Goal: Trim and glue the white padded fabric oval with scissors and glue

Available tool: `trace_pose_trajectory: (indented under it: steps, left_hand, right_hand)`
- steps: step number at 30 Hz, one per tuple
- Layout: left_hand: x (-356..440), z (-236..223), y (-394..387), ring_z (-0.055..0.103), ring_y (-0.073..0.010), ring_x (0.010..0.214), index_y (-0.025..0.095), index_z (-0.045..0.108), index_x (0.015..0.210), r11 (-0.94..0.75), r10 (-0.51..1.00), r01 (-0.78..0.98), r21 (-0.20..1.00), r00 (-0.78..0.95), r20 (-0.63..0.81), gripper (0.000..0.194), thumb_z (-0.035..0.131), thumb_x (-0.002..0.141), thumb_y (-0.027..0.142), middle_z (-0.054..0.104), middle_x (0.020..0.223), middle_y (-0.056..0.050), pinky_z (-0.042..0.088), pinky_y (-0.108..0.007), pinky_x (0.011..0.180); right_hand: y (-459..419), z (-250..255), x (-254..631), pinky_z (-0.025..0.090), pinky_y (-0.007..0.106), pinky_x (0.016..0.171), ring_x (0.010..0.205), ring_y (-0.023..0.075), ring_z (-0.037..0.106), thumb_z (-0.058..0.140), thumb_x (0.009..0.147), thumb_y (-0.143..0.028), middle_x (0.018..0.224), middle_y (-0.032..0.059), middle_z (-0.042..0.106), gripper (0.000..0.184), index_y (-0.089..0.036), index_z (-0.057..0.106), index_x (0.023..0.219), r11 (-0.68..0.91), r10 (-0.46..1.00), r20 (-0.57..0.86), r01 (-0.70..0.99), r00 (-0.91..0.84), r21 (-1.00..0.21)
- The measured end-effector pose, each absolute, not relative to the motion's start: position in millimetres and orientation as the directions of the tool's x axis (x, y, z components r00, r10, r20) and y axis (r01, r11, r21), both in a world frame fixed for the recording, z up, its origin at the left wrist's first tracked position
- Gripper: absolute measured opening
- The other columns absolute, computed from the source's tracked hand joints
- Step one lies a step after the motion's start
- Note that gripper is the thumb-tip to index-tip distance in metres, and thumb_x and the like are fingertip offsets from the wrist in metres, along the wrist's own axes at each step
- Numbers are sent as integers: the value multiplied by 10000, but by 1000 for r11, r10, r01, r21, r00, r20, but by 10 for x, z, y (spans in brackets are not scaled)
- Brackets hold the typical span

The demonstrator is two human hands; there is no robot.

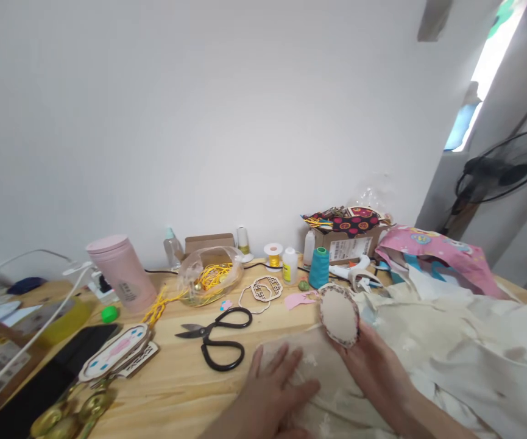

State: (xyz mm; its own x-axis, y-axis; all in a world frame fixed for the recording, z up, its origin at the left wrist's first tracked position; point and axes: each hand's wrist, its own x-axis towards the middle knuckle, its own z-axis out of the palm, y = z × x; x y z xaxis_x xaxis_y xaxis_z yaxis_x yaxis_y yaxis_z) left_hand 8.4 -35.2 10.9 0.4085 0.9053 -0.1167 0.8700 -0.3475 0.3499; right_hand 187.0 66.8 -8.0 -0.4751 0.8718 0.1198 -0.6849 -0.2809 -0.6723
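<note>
While the left hand lies open with spread fingers on a beige cloth, nearer than the big metal scissors with black looped handles and to their right, here's the right hand, farther right of those scissors, gripping a flat oval beige piece with a dark patterned rim! It's held up on a tilt, face showing, its lower right edge in the grip; the fingers behind it are hidden. Crumpled cream fabric spreads well right of the scissors. Over on their left, nearer, gold-coloured metal pieces; then an oblong pale board with pink and blue decoration. Moving out past the scissors now: a clear plastic bowl of yellow cord just beyond, a pale pink cylindrical cup beyond to the left, and, beyond to the right, a teal cone of thread. Farther still on that side, a brown cardboard box topped with dark patterned fabric, and, farthest right of the scissors, a black round-caged fan!
</note>
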Motion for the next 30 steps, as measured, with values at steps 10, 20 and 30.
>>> trace_pose_trajectory:
  steps: [10,20,30]
  left_hand:
    - [146,220,15,583,-155,842,195,642,850,-238,956,887,396,142,256,204,450,798,239,643,884,-56,460,-267,745]
    - [-83,154,-20,499,-203,1090,141,540,1094,-191,939,945,266,97,330,347,322,842,237,561,1172,-137,409,-363,903]
    - [546,-580,-171,580,-254,974,204,511,1141,-427,494,849,-310,506,707,444,469,771,445,630,1083,-77,449,-317,797]
  right_hand:
    - [663,-104,1793,324,381,968,1165,210,407,541,769,-353,1222,8,522,364,-296,522,1128,-242,874,168,-709,-455,-662]
    - [641,-33,1801,350,379,946,1129,201,447,541,762,-390,1182,-9,555,349,-331,537,1106,-248,905,110,-722,-410,-646]
    - [962,21,1842,345,398,917,1077,239,493,591,723,-365,1174,54,556,432,-245,481,1123,-266,784,91,-465,-614,-844]
